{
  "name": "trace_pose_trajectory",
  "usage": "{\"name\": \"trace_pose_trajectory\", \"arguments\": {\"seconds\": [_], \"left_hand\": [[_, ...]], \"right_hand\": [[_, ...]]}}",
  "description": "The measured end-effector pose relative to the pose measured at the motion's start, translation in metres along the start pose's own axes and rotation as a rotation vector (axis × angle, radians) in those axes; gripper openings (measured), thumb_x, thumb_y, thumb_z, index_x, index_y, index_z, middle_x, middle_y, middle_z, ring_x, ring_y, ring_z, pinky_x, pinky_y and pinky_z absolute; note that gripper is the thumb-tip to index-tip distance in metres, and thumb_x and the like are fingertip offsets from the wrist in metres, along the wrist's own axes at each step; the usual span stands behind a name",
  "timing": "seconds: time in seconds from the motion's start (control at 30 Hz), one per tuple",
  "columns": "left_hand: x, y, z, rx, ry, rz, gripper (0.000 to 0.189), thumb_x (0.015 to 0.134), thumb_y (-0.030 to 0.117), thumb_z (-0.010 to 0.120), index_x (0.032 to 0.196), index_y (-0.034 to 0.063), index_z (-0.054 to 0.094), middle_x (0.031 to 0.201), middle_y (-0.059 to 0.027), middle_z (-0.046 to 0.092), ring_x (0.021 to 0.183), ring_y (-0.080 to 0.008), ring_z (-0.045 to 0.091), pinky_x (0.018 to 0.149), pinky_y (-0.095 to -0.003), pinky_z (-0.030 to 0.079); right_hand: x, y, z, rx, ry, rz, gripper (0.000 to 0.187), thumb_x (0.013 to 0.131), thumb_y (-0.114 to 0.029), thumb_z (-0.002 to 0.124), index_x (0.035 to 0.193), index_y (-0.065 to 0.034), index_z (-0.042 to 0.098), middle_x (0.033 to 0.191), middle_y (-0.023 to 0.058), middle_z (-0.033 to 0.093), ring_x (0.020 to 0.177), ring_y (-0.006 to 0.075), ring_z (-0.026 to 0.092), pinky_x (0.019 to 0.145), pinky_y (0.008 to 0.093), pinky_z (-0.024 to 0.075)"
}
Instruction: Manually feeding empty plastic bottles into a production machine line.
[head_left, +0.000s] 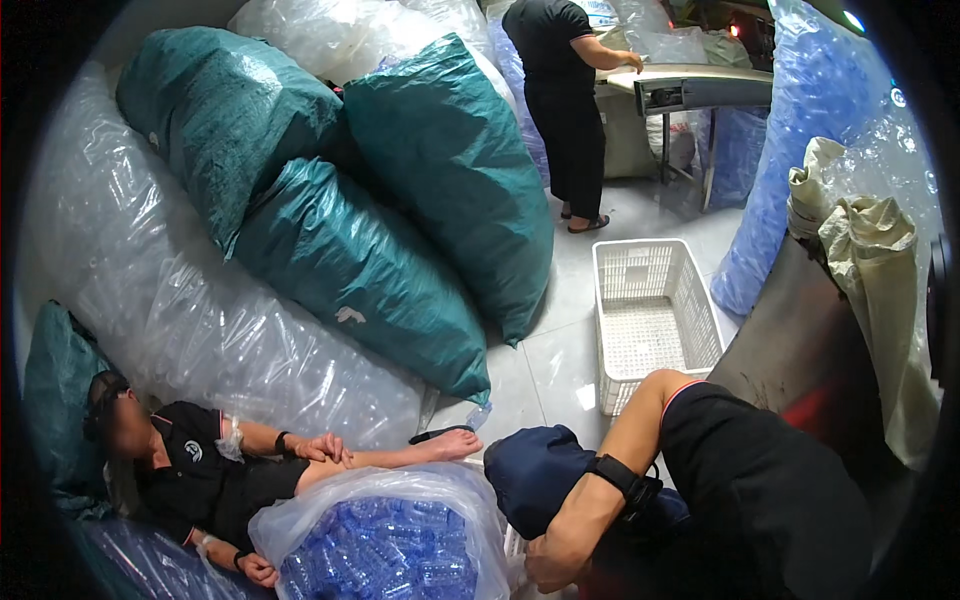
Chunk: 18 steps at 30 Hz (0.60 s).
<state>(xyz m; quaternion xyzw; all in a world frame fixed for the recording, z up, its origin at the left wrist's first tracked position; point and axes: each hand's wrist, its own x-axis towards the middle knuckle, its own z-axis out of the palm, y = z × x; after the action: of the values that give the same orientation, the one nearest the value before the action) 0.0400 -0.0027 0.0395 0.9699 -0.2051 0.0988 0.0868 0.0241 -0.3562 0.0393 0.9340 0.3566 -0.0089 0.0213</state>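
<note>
Neither of my hands is in view. Low in the picture before me stands a large translucent plastic bag (262, 517), its mouth spread wide around many blue-tinted plastic bottles (382, 547). A seated co-worker's hand (259, 570) is at the bag's left rim; that person's other hand (322, 448) rests on a bare leg. At the lower right another co-worker in a navy cap (536, 476) bends forward. This person's hand (559, 559) is low beside the bag, and what it touches is hidden.
A white plastic crate (641, 322) stands on the tiled floor (525, 375). Stuffed green woven sacks (360, 262) and bags of transparent bottles (225, 337) crowd the left. Right are a blue-bottle bag (795, 150) and a metal panel (810, 322). Someone stands by a table (697, 73).
</note>
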Motion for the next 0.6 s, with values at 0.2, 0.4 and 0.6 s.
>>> {"name": "trace_pose_trajectory", "arguments": {"seconds": [0.2,0.4,0.6], "left_hand": [[-0.002,-0.006,0.005,0.006,0.009,-0.003,0.025,0.090,0.034,0.058,0.090,0.0119,0.070,0.082,-0.0149,0.068,0.076,-0.0364,0.063,0.070,-0.0480,0.047],[-0.006,-0.014,0.011,0.009,0.014,-0.002,0.025,0.090,0.034,0.059,0.089,0.0118,0.070,0.082,-0.0150,0.068,0.075,-0.0366,0.063,0.069,-0.0481,0.047],[-0.003,-0.014,0.015,0.008,0.019,0.007,0.025,0.090,0.034,0.059,0.088,0.0116,0.070,0.081,-0.0151,0.068,0.075,-0.0368,0.063,0.068,-0.0482,0.047]], "right_hand": [[0.013,0.004,0.019,0.082,-0.159,-0.083,0.018,0.067,-0.034,0.072,0.077,-0.0188,0.071,0.081,0.0059,0.070,0.081,0.0272,0.071,0.065,0.0447,0.0558],[0.022,0.004,0.045,0.155,-0.220,-0.107,0.028,0.063,-0.034,0.076,0.083,-0.0156,0.072,0.085,0.0058,0.070,0.088,0.0285,0.071,0.070,0.0451,0.0567],[0.018,0.007,0.043,0.189,-0.141,-0.131,0.028,0.067,-0.033,0.074,0.085,-0.0125,0.073,0.087,0.0097,0.071,0.085,0.0308,0.072,0.066,0.0450,0.0579]]}}
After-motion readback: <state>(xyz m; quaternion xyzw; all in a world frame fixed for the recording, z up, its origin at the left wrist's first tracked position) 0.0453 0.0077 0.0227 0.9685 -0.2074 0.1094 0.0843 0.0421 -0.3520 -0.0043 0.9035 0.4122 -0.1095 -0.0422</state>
